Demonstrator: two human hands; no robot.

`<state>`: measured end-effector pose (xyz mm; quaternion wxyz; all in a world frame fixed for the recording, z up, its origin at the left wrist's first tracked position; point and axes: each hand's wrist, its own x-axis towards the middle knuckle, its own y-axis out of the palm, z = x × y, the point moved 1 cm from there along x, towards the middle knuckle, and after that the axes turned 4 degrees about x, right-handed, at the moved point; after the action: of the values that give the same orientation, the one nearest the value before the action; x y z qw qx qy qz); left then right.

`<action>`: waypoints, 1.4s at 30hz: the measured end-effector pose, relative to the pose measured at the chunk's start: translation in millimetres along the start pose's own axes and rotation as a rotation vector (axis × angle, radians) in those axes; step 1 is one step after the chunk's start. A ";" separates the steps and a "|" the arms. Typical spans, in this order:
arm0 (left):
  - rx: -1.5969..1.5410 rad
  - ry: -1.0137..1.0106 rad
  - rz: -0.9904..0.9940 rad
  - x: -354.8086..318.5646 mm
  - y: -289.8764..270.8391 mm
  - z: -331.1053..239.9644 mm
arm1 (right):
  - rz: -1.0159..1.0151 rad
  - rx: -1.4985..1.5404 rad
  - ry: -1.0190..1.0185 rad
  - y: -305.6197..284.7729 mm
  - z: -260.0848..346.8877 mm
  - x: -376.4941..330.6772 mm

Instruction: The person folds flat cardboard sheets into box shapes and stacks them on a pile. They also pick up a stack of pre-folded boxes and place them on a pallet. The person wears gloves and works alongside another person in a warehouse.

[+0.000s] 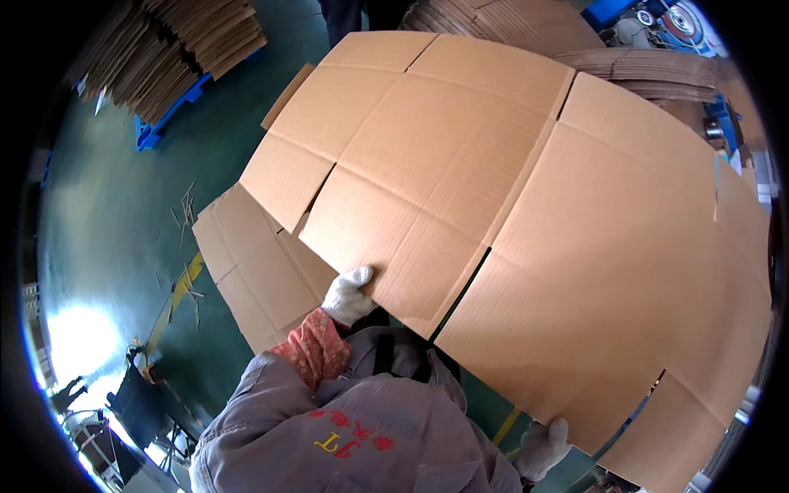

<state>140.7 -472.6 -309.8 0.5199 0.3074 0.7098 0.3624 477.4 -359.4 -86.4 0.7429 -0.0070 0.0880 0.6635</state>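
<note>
Across the front of the grey jacket [370,411], I see from my remote place one large cardboard sheet [460,164], creased and slotted. Its near edge is grasped by the left hand [348,297], and farther to the right by the right hand [543,449] (both wear white gloves). Partly beneath it, a second cardboard piece [246,267] shows; whether they touch, I cannot tell.

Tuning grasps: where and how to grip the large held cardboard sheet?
Pinch the cardboard sheet by its near edge, from the wearer's side, left hand and right hand astride the middle slot: broad, flat and creased, it could fold under a single grip.
</note>
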 end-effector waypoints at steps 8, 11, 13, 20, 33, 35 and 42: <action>-0.073 0.035 0.042 -39.1 -0.3 54.2 | 0.032 0.094 0.272 -98.4 8.7 -12.4; -0.021 -0.017 0.061 -55.4 -7.8 79.8 | -0.035 0.198 0.271 -157.6 -15.0 -22.2; 0.021 -0.030 0.046 -76.3 -13.8 101.0 | -0.006 0.229 0.297 -173.9 -7.1 -30.7; 0.168 -0.050 0.080 -113.7 25.3 124.0 | -0.246 0.444 0.483 -251.5 -42.5 -67.4; 0.460 -0.215 0.192 -152.0 31.8 112.6 | -0.245 0.603 0.364 -280.3 -85.3 -161.6; 0.888 -0.037 0.216 -144.8 14.9 109.3 | -0.343 0.536 0.277 -268.6 -79.8 -167.2; 1.781 0.235 0.423 -126.6 82.6 124.6 | -0.512 0.042 0.040 -241.7 -49.0 -127.0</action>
<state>299.6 -506.0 -200.1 -0.0611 0.6786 0.7039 -0.2011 696.8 -519.6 -142.5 0.8848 -0.0268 0.1119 0.4515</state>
